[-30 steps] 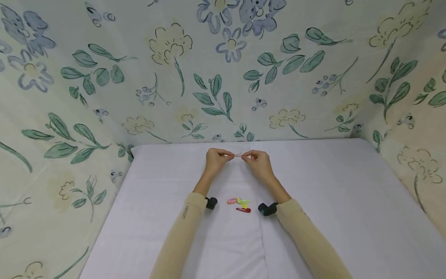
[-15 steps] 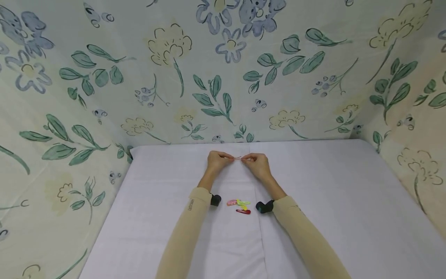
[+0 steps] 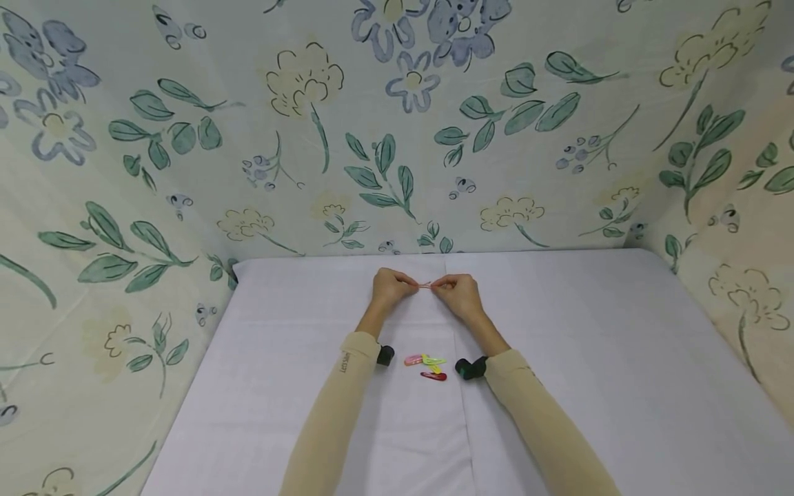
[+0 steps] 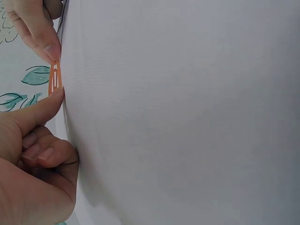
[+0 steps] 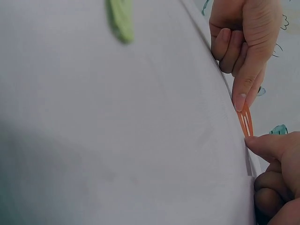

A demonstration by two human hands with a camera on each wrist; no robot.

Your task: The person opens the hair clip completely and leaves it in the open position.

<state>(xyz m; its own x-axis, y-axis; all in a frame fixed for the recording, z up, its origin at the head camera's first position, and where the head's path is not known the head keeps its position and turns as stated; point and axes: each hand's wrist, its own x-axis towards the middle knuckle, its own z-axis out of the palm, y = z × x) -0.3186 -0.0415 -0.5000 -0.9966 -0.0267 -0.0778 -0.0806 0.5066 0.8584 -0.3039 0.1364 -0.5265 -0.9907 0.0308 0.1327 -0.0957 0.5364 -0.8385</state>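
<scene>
An orange snap hair clip (image 4: 55,77) is stretched between both hands over the far part of the table. My left hand (image 3: 389,288) pinches one end of it between thumb and fingers. The other end is pinched by my right hand (image 3: 459,293). In the right wrist view the slots of the clip show between the two thumbs, and its tips are hidden under the fingers. Closer to me on the cloth lie a pink clip (image 3: 412,360), a yellow-green clip (image 3: 434,359), a yellow clip (image 3: 435,369) and a dark red clip (image 3: 433,376).
A white cloth (image 3: 589,344) with a crease down its middle covers the table. Floral fabric (image 3: 384,103) hangs behind and at both sides. Black wrist cameras (image 3: 471,368) sit at the beige sleeves (image 3: 527,406).
Both hands have come slightly nearer to me with the orange hair clip, keeping hold of its two ends. The clips on the cloth stay where they were.
</scene>
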